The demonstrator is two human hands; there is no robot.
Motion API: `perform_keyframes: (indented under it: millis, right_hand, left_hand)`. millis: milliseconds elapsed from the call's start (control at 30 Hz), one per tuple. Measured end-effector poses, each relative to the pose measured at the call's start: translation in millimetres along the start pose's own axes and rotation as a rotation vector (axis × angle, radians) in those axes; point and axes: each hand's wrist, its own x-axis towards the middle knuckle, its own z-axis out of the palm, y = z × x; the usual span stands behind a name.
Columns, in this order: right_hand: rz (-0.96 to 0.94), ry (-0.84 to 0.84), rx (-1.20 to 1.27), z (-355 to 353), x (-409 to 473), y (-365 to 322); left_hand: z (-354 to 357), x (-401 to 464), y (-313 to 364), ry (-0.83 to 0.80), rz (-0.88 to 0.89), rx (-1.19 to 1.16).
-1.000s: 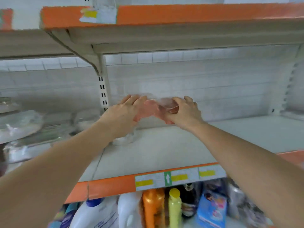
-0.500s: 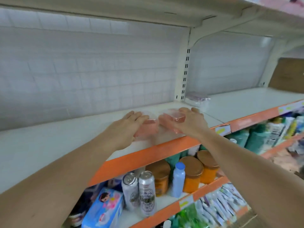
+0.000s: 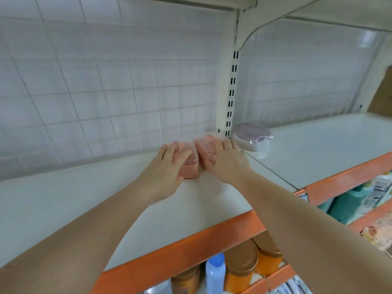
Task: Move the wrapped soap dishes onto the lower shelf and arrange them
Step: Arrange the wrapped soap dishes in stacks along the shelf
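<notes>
1. The left hand [image 3: 167, 166], at the middle of the frame, lies over a pink wrapped soap dish [image 3: 191, 164]; its fingers curve over the top and its thumb runs down the near side, so the grip is closed around that dish.
2. The right hand [image 3: 226, 160], just right of it, covers a second pink wrapped soap dish [image 3: 204, 149], fingers spread over the top and curled around it, a closed grip on that one too.
3. Both pink dishes sit on the white shelf [image 3: 212, 198] toward its back, side by side and touching or nearly so, close to the slotted upright post [image 3: 232, 81].
4. Right of the post, on the neighbouring shelf section, stands a purple wrapped soap dish [image 3: 252, 139], apart from both hands.
5. Below the orange shelf edge [image 3: 180, 251], at the bottom of the frame, stand orange jars with brown lids [image 3: 240, 270] and a white bottle with a blue cap [image 3: 215, 272].
</notes>
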Motion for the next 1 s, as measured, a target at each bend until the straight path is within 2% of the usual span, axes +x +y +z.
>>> perform_keyframes:
  millis: [167, 300, 500, 667, 767, 867, 1000]
  right_hand:
    - [-0.107, -0.021, -0.089, 6.5, 43.6, 22.9]
    - [-0.213, -0.052, -0.172, 6.6, 65.6, 39.1]
    - [-0.299, -0.036, -0.117, 12.5, 88.5, 49.0]
    - [-0.364, -0.064, -0.099, 9.1, 92.4, 60.4]
    - [-0.394, -0.023, -0.136, 9.6, 90.5, 63.2]
    - [-0.382, 0.015, -0.123, 12.4, 86.9, 64.6]
    - [-0.253, -0.064, 0.130, 13.6, 87.0, 60.4]
  left_hand:
    - [15.9, 38.4, 18.3, 0.098, -0.115, 0.030]
    - [25.0, 62.4, 33.8, 0.106, -0.237, 0.038]
    - [32.1, 85.8, 37.1, 0.164, -0.371, -0.038]
    - [35.9, 89.2, 36.7, 0.181, -0.428, -0.067]
    - [37.4, 87.2, 36.7, 0.209, -0.418, -0.061]
    - [35.0, 84.3, 41.5, 0.281, -0.406, -0.122]
    - [30.5, 81.8, 43.6, 0.299, -0.425, -0.215]
